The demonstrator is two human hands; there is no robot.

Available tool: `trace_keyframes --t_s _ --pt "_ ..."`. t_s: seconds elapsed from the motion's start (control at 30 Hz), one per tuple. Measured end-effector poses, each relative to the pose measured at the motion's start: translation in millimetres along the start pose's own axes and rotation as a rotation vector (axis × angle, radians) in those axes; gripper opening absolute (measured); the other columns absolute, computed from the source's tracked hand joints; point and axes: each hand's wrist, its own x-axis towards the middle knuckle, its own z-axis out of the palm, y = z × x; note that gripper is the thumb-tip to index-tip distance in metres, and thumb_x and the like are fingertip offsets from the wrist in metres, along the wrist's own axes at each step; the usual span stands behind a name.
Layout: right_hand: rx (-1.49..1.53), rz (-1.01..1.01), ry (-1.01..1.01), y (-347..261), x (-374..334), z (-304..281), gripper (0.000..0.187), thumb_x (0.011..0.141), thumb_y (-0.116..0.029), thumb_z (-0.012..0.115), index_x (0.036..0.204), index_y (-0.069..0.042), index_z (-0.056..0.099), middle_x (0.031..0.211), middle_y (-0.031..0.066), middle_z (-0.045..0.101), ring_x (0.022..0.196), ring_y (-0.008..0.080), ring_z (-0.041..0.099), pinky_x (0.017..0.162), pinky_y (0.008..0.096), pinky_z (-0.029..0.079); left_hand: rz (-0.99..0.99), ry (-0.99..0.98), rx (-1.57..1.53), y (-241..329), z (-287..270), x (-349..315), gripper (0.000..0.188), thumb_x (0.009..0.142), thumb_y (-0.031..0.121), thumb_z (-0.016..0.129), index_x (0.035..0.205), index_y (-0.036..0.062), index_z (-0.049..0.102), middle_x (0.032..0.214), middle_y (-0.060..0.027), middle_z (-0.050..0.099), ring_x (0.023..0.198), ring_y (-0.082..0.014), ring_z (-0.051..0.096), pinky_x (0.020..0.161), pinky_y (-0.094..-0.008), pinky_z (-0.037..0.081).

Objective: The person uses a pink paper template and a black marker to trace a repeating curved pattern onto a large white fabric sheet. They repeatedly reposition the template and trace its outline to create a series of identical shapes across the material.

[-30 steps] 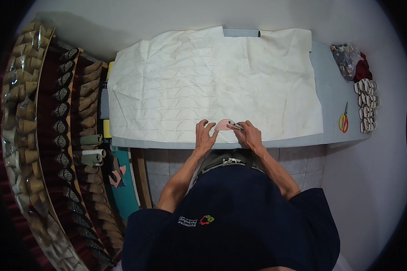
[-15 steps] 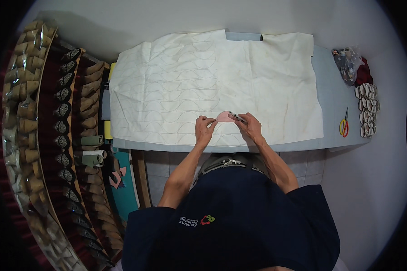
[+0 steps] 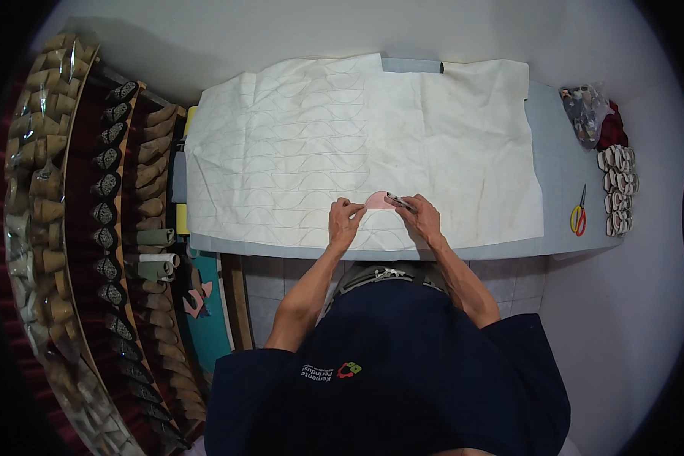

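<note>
A flat pink half-round template (image 3: pixel 375 201) lies on a large white sheet (image 3: pixel 463 167) spread over the table. My left hand (image 3: pixel 345 222) pinches the template's left corner between thumb and fingers. A slim pen (image 3: pixel 400 201), dark and pale, is held slanted in my right hand (image 3: pixel 422 219), its upper end leaning over the template's right side. Its tip is hidden by my fingers. Rows of curved pencil-like outlines (image 3: pixel 311 140) cover the left half of the sheet.
Yellow-and-red-handled scissors (image 3: pixel 578 216) lie on the blue-grey table cover (image 3: pixel 551 167) at right. Beyond them are white-and-dark strappy pieces (image 3: pixel 618 190) and a plastic bag (image 3: pixel 583 114). On the left, racks carry wrapped brown shoe forms (image 3: pixel 49 182), black patterned shoes (image 3: pixel 108 184) and rolls (image 3: pixel 155 237).
The pen in my right hand is tilted slightly lower over the template. My left hand stays at the template's left corner. The whole view has shifted a little.
</note>
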Motion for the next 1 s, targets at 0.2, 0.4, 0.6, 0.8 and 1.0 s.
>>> trace_keyframes --t_s 0.2,0.4,0.6,0.8,1.0 --pt "0.013 -0.009 0.010 -0.7 0.0 -0.2 0.037 0.093 -0.047 0.077 0.118 -0.019 0.079 0.093 0.0044 0.067 0.085 0.0288 0.070 0.071 0.0438 0.054 -0.001 -0.005 0.071 -0.3 2.5 1.8 0.019 0.086 0.024 0.086 0.095 0.0069 0.083 0.096 -0.0118 0.061 0.094 -0.0300 0.057 0.083 -0.0433 0.049" --pt "0.012 -0.001 -0.004 -0.8 1.6 2.0 0.035 0.094 -0.043 0.076 0.119 -0.019 0.080 0.093 0.0052 0.068 0.082 0.0279 0.069 0.072 0.0424 0.052 -0.049 0.041 0.109 9.3 6.7 4.4 0.021 0.088 0.023 0.083 0.103 0.0095 0.082 0.101 -0.0121 0.062 0.095 -0.0324 0.058 0.084 -0.0446 0.049" --pt "0.284 0.049 0.170 14.0 27.4 9.9 0.039 0.101 -0.040 0.069 0.115 -0.004 0.076 0.088 0.0136 0.068 0.081 0.0284 0.067 0.075 0.0390 0.052 0.172 -0.158 0.240 27.1 10.6 15.9 0.023 0.090 0.011 0.069 0.110 0.0113 0.080 0.107 -0.0137 0.062 0.102 -0.0336 0.058 0.087 -0.0451 0.050" --pt "0.486 0.060 0.170 -45.9 54.6 -17.2 0.046 0.109 -0.039 0.058 0.107 0.005 0.072 0.093 0.0237 0.074 0.084 0.0323 0.069 0.077 0.0407 0.053 0.291 -0.283 0.488 37.8 35.2 0.8 0.041 0.087 0.007 0.063 0.127 -0.0013 0.069 0.130 -0.0216 0.058 0.121 -0.0380 0.055 0.101 -0.0458 0.048" --pt "0.583 -0.020 -0.325 -60.5 48.5 2.2 0.045 0.109 -0.040 0.059 0.111 0.003 0.073 0.088 0.0144 0.077 0.079 0.0236 0.070 0.074 0.0378 0.054 0.000 -0.600 0.671 87.0 38.8 -22.8 0.066 0.094 0.029 0.062 0.152 0.0006 0.052 0.160 -0.0333 0.039 0.155 -0.0492 0.027 0.116 -0.0676 0.031"
